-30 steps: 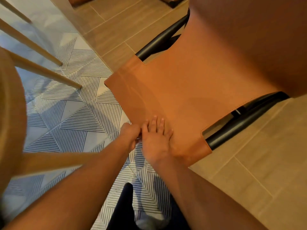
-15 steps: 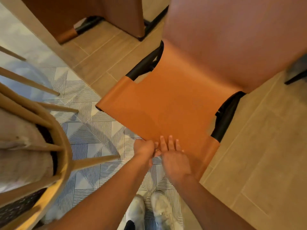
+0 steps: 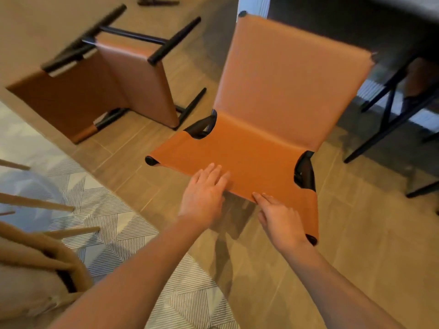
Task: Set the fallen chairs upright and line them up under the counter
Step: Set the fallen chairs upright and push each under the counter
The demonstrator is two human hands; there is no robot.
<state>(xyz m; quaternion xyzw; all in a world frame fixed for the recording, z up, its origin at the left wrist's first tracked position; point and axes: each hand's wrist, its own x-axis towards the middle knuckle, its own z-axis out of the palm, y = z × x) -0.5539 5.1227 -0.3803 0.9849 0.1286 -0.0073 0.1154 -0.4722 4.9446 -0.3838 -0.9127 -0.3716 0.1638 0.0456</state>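
I have the upright chair [image 3: 273,96] on its feet directly ahead of me, with both grips on the front edge of its seat [image 3: 237,150]. The left grip [image 3: 204,193] is spread flat, fingers straight and pressing on the leather near the middle of that edge. The right grip [image 3: 280,219] lies nearer the seat's right front corner with its fingers stretched along the fold. I cannot tell whether its thumb hooks underneath.

What the next move turns on, as I read it, is the line from front edge to backrest. It runs away from me toward the dark front of the desk [image 3: 332,24], just behind the backrest, so a straight push from both grips should slide the chair under. The right grip sits off-centre, so I would expect the chair to swing unless the left one balances it.

The fallen chair [image 3: 133,74] lies to the left of the upright one and a little beyond it, black legs in the air, out of reach of either grip. To the upright chair's right another chair [image 3: 418,74] is partly tucked beneath the desk.
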